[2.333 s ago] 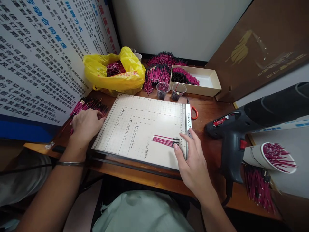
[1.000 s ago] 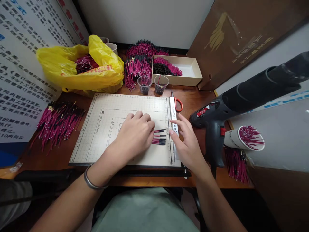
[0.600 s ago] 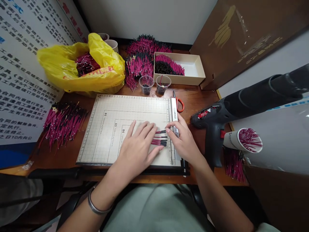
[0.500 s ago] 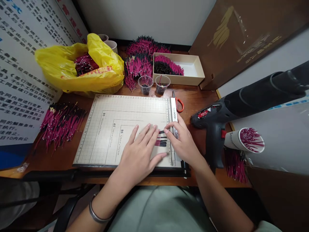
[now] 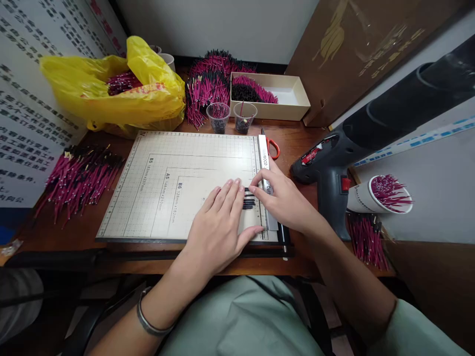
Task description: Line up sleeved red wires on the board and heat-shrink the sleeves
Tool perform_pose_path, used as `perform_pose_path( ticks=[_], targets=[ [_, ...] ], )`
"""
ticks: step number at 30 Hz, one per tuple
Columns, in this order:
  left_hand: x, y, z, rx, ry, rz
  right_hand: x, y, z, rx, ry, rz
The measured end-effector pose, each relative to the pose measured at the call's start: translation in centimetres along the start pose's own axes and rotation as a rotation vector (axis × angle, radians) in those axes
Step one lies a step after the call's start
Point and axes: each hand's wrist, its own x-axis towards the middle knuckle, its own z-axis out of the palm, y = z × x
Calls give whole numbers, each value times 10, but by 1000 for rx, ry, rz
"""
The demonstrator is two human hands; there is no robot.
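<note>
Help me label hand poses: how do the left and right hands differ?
The left hand lies flat, palm down, over the pink wires; the right hand is curled, fingertips at the wires' dark ends. The left wrist wears a bracelet; the right wrist is bare. Both rest on the paper cutter.

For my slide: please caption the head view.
Left hand and right hand touch short wires on a paper cutter.

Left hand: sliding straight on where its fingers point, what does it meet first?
Likely the white ruler bar edging the beige cutting board; the right hand sits close beside that path.
</note>
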Motion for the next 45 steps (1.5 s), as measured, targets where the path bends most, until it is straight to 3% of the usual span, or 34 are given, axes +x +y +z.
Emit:
perform_pose_path(
  ticks=[12,22,32,45],
  targets=[
    [0,4,2,38,58,-13,-3,12,-4,48,-21,-87],
    [-2,4,3,16,74,-35,14,16,11,166,128,-55],
    [-11,4,-8,-2,145,-56,4,28,6,296,14,-62],
    [-37,12,-13,-30,94,-67,-63,6,18,237,44,111]
  ],
)
